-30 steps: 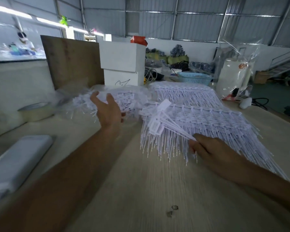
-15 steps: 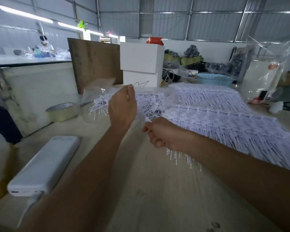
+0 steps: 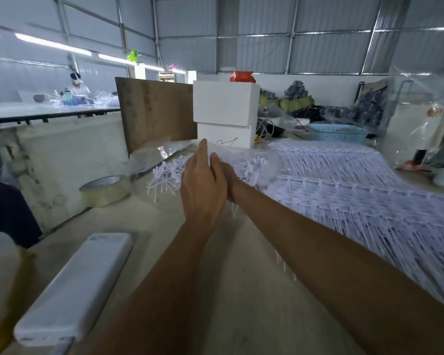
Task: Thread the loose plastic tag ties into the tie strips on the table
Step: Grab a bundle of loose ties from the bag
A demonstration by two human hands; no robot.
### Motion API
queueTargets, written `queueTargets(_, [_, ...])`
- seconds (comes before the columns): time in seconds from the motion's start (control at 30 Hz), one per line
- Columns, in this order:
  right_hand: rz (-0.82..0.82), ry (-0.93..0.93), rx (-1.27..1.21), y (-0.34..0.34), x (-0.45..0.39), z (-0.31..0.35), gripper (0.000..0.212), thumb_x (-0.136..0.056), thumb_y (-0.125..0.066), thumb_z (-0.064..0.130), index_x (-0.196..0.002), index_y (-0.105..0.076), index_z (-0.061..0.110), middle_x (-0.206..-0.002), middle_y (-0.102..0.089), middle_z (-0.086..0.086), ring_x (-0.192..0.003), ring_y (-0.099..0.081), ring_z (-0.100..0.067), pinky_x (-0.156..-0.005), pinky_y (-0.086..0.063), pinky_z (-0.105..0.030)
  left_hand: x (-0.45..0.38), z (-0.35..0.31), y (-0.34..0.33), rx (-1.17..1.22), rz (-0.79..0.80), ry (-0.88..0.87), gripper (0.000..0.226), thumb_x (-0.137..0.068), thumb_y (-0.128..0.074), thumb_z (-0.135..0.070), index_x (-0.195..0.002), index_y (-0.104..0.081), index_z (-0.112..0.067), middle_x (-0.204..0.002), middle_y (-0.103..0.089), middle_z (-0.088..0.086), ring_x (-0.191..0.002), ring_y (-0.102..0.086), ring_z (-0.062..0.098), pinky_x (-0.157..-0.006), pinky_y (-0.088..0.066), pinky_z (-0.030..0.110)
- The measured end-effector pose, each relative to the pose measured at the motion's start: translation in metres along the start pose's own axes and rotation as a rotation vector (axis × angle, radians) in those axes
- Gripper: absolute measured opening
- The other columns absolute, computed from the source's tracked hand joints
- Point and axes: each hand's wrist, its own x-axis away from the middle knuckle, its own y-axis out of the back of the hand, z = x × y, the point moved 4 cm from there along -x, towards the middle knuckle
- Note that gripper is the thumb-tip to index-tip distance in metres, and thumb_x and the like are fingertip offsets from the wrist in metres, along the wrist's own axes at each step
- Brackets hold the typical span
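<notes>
**Reaching into the bag for loose ties**

Both hands meet at the mouth of the clear plastic bag (image 3: 149, 160) at the far middle of the bench (image 3: 241, 290). Left hand (image 3: 203, 185) in front, back toward the camera, fingers extended upward against the bag film; no curl round anything visible, so grip relaxed and wide. Right hand (image 3: 227, 175) mostly hidden behind the left; grip impossible to judge from here, nor whether ties are in it.

Loose tag ties (image 3: 164, 172) heaped inside the bag, stems poking out toward the roll of tape (image 3: 104, 190). Tie strips (image 3: 356, 190) spread in overlapping rows across the right of the bench, just beside the bag.

Best handling, as a judgement: hold the film back with the left, take only a small bunch with the right, all heads one way, to avoid tangling. Lift straight out, not dragging across the strips, lest the laid rows shift. Power bank (image 3: 75, 290) near the left edge well apart, no obstacle.
</notes>
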Motion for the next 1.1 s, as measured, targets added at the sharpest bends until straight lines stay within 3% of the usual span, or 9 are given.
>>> queueTargets(0.13, [0.065,0.288,0.495,0.012,0.044,-0.014,0.023,-0.101,-0.054,0.017,-0.120,-0.063,0.008,-0.117,-0.067,-0.016,-0.091,-0.060,-0.017,-0.077,-0.048,-0.025,0.009,-0.013,0.001,-0.053,-0.061,-0.120,0.035,-0.104,-0.042,-0.023,-0.136,-0.053,-0.016,-0.112,-0.066,0.009,-0.104,-0.060,0.026,-0.083,-0.047,0.040])
queueTargets(0.23, [0.124,0.365,0.555,0.042,0.087,-0.030,0.040,-0.099,-0.051,0.006,-0.140,-0.053,0.009,-0.138,-0.057,-0.012,-0.121,-0.057,-0.028,-0.100,-0.046,-0.032,0.011,-0.025,-0.004,-0.052,-0.011,-0.191,0.025,-0.103,-0.043,-0.026,-0.126,-0.053,-0.019,-0.076,-0.061,0.003,-0.073,-0.060,0.024,-0.064,-0.045,0.035])
queueTargets(0.37, [0.142,0.443,0.576,0.085,0.141,-0.047,0.049,-0.100,-0.046,-0.002,-0.148,-0.045,0.007,-0.158,-0.038,-0.009,-0.145,-0.036,-0.021,-0.120,-0.023,-0.022,0.025,-0.036,-0.020,-0.145,0.150,-0.328,0.017,-0.101,-0.046,-0.025,-0.115,-0.053,-0.022,-0.055,-0.049,-0.005,-0.053,-0.054,0.024,-0.054,-0.046,0.034])
queueTargets(0.47, [0.110,0.357,0.571,0.102,0.160,-0.059,0.045,-0.100,-0.049,-0.001,-0.144,-0.049,0.006,-0.156,-0.040,-0.010,-0.143,-0.040,-0.021,-0.118,-0.027,-0.022,0.035,-0.037,-0.037,-0.253,0.339,-0.321,0.016,-0.098,-0.049,-0.024,-0.113,-0.053,-0.024,-0.068,-0.064,0.003,-0.066,-0.063,0.030,-0.061,-0.052,0.038])
queueTargets(0.6, [0.037,0.367,0.751,0.098,0.150,-0.054,0.050,-0.090,-0.051,-0.011,-0.136,-0.057,0.008,-0.127,-0.064,-0.016,-0.114,-0.061,-0.032,-0.096,-0.048,-0.034,0.041,-0.025,-0.043,-0.271,0.523,-0.251,0.036,-0.094,-0.051,-0.008,-0.125,-0.063,-0.024,-0.121,-0.068,0.005,-0.111,-0.062,0.029,-0.090,-0.053,0.047])
queueTargets(0.73, [-0.089,0.426,1.188,0.090,0.135,-0.040,0.049,-0.078,-0.058,-0.011,-0.122,-0.061,0.009,-0.106,-0.068,-0.010,-0.107,-0.058,-0.031,-0.068,-0.045,-0.038,0.020,-0.012,-0.024,-0.231,0.322,-0.223,0.056,-0.092,-0.051,0.002,-0.142,-0.052,-0.023,-0.141,-0.057,0.005,-0.128,-0.051,0.028,-0.100,-0.048,0.048])
queueTargets(0.87, [-0.111,0.537,1.391,0.079,0.125,-0.027,0.034,-0.082,-0.062,-0.002,-0.113,-0.066,0.010,-0.107,-0.064,-0.007,-0.116,-0.048,-0.030,-0.078,-0.046,-0.039,0.008,0.001,-0.012,-0.163,0.236,-0.193,0.072,-0.090,-0.052,0.007,-0.151,-0.038,-0.028,-0.150,-0.048,0.004,-0.131,-0.049,0.030,-0.098,-0.047,0.047])
queueTargets(1.0, [-0.155,0.484,1.184,0.072,0.111,-0.027,0.036,-0.085,-0.059,-0.004,-0.117,-0.063,0.014,-0.110,-0.058,-0.007,-0.096,-0.061,-0.031,-0.059,-0.036,-0.035,0.001,0.006,-0.005,-0.175,0.120,-0.135,0.088,-0.088,-0.058,0.007,-0.151,-0.018,-0.039,-0.151,-0.041,0.007,-0.114,-0.058,0.030,-0.071,-0.048,0.038])
queueTargets(1.1, [-0.155,0.466,0.920,0.059,0.102,-0.025,0.021,-0.098,-0.052,0.006,-0.113,-0.061,0.016,-0.106,-0.063,-0.006,-0.088,-0.064,-0.032,-0.064,-0.045,-0.037,-0.006,0.015,0.004,-0.335,0.007,0.025,0.080,-0.090,-0.069,-0.009,-0.151,-0.021,-0.026,-0.144,-0.038,0.015,-0.113,-0.055,0.034,-0.071,-0.040,0.035])
